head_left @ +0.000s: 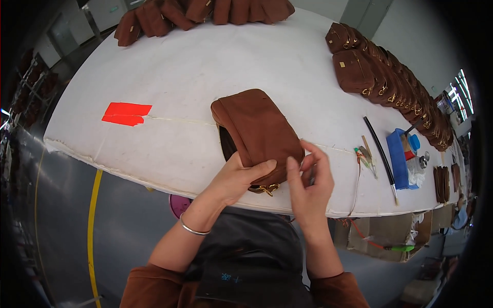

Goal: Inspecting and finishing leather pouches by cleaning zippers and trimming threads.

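Note:
A brown zip pouch (262, 128) with gold-coloured zipper hardware is held above the near edge of the white table, its zipped side open toward the left. My left hand (233, 177) grips it, thumb across the outer face and the fingers hidden inside the opening. At the pouch's right corner is my right hand (314, 179), with bent fingers and the thumb over the face, closed on that edge. Gold zipper pulls (268, 190) hang at the lower end, between the two hands.
Brown pouches (205, 11) line the far edge; a long row of brown bags (395, 87) runs along the right. Nearer are a black stick-like tool (380, 151), small tools (366, 159) and a blue bin (398, 159) with bottles. Red tape (127, 113) marks the table's left.

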Demonstrator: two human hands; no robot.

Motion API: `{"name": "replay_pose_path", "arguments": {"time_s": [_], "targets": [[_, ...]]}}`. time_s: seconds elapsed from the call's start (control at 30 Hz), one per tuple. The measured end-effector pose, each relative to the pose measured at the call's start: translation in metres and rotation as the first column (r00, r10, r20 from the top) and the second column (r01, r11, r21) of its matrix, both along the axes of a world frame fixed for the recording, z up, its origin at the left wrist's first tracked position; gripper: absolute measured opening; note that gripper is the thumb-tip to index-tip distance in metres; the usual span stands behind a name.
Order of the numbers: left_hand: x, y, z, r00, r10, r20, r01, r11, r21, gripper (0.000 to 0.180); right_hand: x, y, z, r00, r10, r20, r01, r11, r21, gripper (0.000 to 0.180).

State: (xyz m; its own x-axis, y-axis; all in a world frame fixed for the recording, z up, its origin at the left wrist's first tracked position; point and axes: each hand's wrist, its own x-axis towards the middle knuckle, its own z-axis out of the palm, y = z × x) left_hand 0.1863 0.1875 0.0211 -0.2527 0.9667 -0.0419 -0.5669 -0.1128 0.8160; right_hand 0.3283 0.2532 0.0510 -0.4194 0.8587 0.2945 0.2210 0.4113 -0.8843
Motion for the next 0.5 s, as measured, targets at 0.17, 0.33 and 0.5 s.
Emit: {"name": "replay_pose_path", "arguments": {"time_s": [0.17, 0.33, 0.5], "targets": [[0.001, -0.001, 0.001, 0.999, -0.027, -0.033, 0.026, 1.0, -0.008, 0.04, -0.004, 0.003, -0.01, 0.998, 0.051, -0.032, -0.049, 0.996, 0.068, 0.037], [-0.001, -0.002, -0.001, 1.0, -0.016, -0.009, 0.016, 0.999, -0.028, 0.042, -0.009, 0.002, -0.005, 0.997, 0.042, -0.062, -0.043, 0.999, -0.011, 0.036], [-0.003, -0.004, 0.0, 0.999, -0.04, -0.006, 0.04, 0.998, -0.046, 0.045, -0.003, -0.005, -0.011, 0.996, 0.088, -0.03, -0.088, 0.996, 0.007, 0.037]]}}
